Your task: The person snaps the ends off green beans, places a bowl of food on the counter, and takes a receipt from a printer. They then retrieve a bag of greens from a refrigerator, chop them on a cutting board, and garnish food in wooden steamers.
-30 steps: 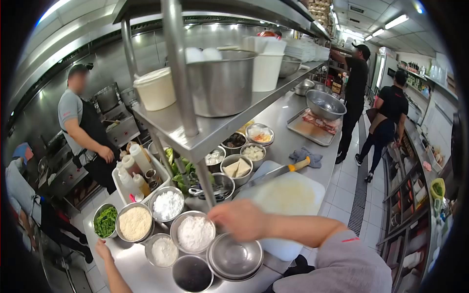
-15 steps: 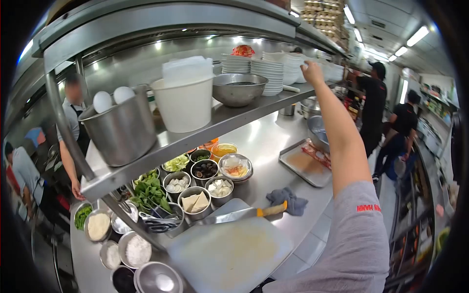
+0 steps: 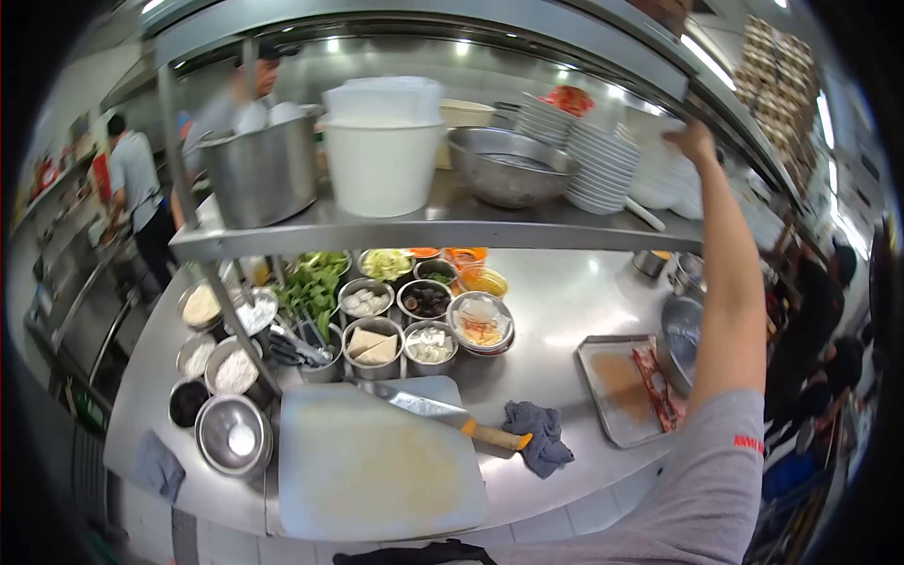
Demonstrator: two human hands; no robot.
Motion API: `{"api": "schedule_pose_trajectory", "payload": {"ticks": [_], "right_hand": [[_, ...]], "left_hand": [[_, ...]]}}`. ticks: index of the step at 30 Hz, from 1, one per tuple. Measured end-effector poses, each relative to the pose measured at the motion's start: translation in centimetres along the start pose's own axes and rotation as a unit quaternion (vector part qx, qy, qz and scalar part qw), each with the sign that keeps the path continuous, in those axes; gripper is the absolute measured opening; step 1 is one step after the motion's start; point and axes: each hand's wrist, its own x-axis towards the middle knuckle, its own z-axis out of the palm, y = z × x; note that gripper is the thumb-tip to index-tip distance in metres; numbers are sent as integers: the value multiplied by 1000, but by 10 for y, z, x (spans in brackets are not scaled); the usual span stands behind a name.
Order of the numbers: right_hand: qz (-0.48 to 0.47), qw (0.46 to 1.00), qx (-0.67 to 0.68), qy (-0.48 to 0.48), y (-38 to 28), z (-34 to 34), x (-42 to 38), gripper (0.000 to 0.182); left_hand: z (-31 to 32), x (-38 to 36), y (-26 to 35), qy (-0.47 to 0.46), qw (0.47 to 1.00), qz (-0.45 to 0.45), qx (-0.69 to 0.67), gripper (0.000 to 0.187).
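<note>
My right hand [image 3: 695, 143] is raised to the shelf, beside a pile of white bowls [image 3: 659, 174]. Its thumb points out to the left, apart from the blurred fingers, and I see nothing held. A stack of white plates [image 3: 603, 165] stands just left of the bowls, and a white handle [image 3: 645, 215] juts over the shelf edge below them. My left hand is out of view. Down on the counter, a knife [image 3: 424, 407] with a wooden handle lies across the top of a white cutting board [image 3: 377, 471], near a crumpled grey cloth [image 3: 537, 438].
A metal shelf [image 3: 452, 232] spans the counter, carrying a steel pot [image 3: 262, 179], a white bucket [image 3: 381, 165] and a metal bowl [image 3: 513, 179]. Several ingredient tins, one with tofu [image 3: 375, 347], crowd below. A tray [image 3: 612, 386] lies at right. Other people stand around.
The view has turned left and levelled. My right hand stays up by the bowls; its thumb, earlier close to the curled fingers, now sticks out.
</note>
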Motion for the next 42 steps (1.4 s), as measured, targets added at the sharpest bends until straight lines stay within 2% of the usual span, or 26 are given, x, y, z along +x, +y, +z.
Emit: {"api": "schedule_pose_trajectory", "payload": {"ticks": [1, 3, 4, 5, 6, 7, 9, 10, 13, 14, 15, 16, 17, 18, 19, 20, 21, 22, 25, 27, 29, 32, 35, 37, 39, 42], "right_hand": [[-35, 997, -1, 63, 4, -1, -9, 72], [-7, 994, -69, 89, -2, -20, -39, 65], [-78, 985, -33, 149, 18, -18, -50, 56], [-54, 993, 62, 82, 8, -44, -82, 51], [-120, 977, -21, 174, 21, -51, -102, 49], [-136, 976, 5, 172, 21, -72, -135, 47], [-155, 975, -25, 157, -2, -126, -214, 41], [-72, 987, 140, 43, 5, -144, -245, 39], [-189, 943, 267, 62, -159, -230, -351, 27], [-246, 898, 365, 2, -171, -224, -357, 24], [-289, 838, 457, -72, -183, -219, -363, 22], [-259, 753, 601, -67, -231, -203, -377, 14], [-329, 733, 579, -142, -268, -196, -378, 24], [-390, 695, 582, -161, -292, -162, -383, 40], [-446, 615, 594, -267, -350, -154, -385, 21], [-457, 606, 599, -254, -424, -147, -402, 29], [-465, 586, 603, -277, -495, -144, -421, 31], [-463, 592, 578, -319, -560, -134, -439, 34], [-557, 619, 500, -237, -757, -78, -510, 32], [-558, 657, 428, -270, -855, -33, -556, 28], [-529, 703, 377, -290, -919, 23, -595, 20], [-453, 761, 351, -304, -970, 116, -635, 17], [-425, 803, 273, -315, -980, 160, -637, 17], [-416, 795, 267, -352, -977, 184, -637, 19], [-401, 796, 230, -392, -976, 192, -632, 20], [-437, 782, 206, -393, -994, 214, -631, 20]], "left_hand": [[1, 4, -16, -9, 1000, 8, -23, 34], [14, 9, -50, -31, 998, 10, -56, 32], [14, -3, -59, -52, 997, 52, -23, 32], [20, -9, -76, -8, 998, -33, -53, 36], [20, -19, -77, 3, 997, 27, 66, 37], [25, -10, -126, -21, 999, 41, 18, 35], [23, -44, -144, -21, 996, 24, 78, 38], [27, -50, -162, -20, 994, 10, 110, 40], [22, -71, -221, -85, 965, -2, 247, 39], [20, -74, -236, -112, 945, 14, 307, 38], [23, -75, -250, -115, 943, -33, 310, 37], [26, -74, -260, -116, 956, 3, 271, 35], [29, -81, -227, -92, 965, -85, 228, 33], [38, -69, -248, -82, 975, -102, 181, 29], [42, -60, -246, -73, 978, -134, 140, 28], [45, -39, -266, -139, 964, -58, 220, 28], [43, -29, -238, -129, 970, -98, 181, 29], [38, -11, -229, -146, 967, -87, 188, 30], [8, 37, -203, -150, 964, -104, 193, 31], [-22, 70, -205, -140, 962, -118, 201, 31], [-62, 93, -220, -65, 972, -118, 195, 32], [-133, 95, -261, 58, 977, -144, 143, 34], [-192, 44, -268, 154, 949, -255, 104, 36], [-214, -10, -270, 183, 919, -327, 124, 30], [-225, -64, -289, 199, 890, -311, 267, 34], [-207, -125, -290, 153, 842, -371, 360, 31]]}}
